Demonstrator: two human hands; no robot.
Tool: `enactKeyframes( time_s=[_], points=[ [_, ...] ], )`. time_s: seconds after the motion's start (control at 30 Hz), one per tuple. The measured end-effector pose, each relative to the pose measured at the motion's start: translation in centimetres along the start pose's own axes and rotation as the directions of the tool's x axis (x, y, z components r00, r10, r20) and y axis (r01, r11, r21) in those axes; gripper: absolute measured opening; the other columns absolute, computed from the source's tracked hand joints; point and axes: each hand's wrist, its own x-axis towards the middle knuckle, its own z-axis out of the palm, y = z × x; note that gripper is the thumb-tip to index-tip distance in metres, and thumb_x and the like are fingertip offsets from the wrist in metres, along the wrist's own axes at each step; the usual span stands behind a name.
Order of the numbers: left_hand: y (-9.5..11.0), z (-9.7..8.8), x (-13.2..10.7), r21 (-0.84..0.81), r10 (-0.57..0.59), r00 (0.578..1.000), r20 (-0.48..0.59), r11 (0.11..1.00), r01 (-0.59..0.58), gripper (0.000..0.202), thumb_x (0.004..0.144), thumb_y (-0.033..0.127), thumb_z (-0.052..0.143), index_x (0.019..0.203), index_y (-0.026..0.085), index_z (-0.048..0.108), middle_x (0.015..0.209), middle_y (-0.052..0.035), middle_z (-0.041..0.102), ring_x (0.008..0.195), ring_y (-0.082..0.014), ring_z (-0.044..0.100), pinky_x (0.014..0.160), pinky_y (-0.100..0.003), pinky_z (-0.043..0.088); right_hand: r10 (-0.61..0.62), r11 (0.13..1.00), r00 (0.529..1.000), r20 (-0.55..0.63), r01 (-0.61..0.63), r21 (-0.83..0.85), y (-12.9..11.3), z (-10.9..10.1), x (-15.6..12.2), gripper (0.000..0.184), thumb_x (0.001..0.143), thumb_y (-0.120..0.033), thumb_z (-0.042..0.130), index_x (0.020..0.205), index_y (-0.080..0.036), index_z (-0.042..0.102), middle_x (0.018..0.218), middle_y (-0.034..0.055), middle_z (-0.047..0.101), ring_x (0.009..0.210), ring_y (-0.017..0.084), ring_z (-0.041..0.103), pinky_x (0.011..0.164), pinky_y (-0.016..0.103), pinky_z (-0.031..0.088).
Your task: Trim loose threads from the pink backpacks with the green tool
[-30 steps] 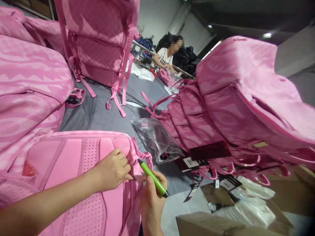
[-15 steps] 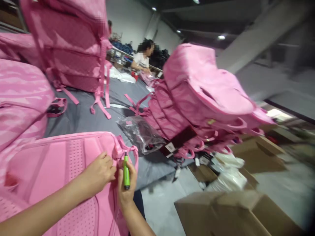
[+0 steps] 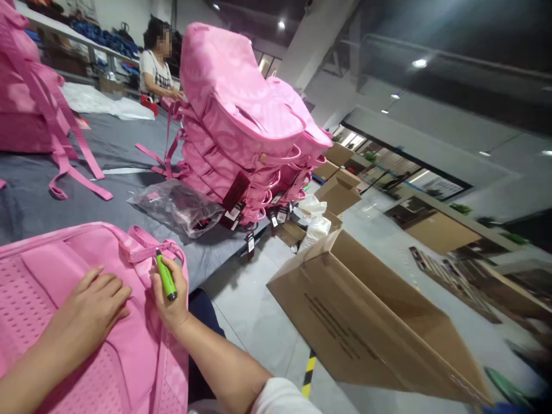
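A pink backpack [image 3: 99, 230] lies with its padded, perforated back panel facing up. My left hand [image 3: 97, 299] rests on this panel, fingers loosely bent and apart, with nothing visible in them. At the top corner, beside a webbing loop [image 3: 150, 247], my right hand [image 3: 175, 293] is closed around a green pen-shaped tool [image 3: 165, 276] with a black end. Its dark tip points up towards the loop; whether it touches the strap I cannot tell.
Stacked pink backpacks [image 3: 241, 115] with hanging tags stand beyond a clear plastic bag [image 3: 176, 207] on the grey-covered table [image 3: 116, 149]. Another pink backpack [image 3: 30, 98] stands at left. An open carton [image 3: 345, 322] sits on the floor at right. A co-worker [image 3: 157, 66] is behind.
The view has swung to the right, so more of the floor and cartons shows. My left hand has loosened and lies farther from my right hand, which still holds the green tool.
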Motion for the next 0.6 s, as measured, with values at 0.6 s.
enactKeyframes(
  time_s=[0.6],
  points=[
    [1.2, 1.1, -1.8, 0.219, -0.100, 0.983, -0.154, 0.967, 0.133, 0.020, 0.086, 0.035, 0.075, 0.091, 0.020, 0.063, 0.114, -0.0022, 0.069, 0.130, -0.0224, 0.051, 0.130, -0.051, -0.009, 0.080, 0.987, 0.994, 0.075, -0.068, -0.147, -1.3, -1.6, -0.8, 0.020, 0.093, -0.039, 0.066, 0.085, -0.021, 0.064, 0.074, 0.0019, 0.067, 0.063, 0.017, 0.064, 0.060, 0.031, 0.053]
  ],
)
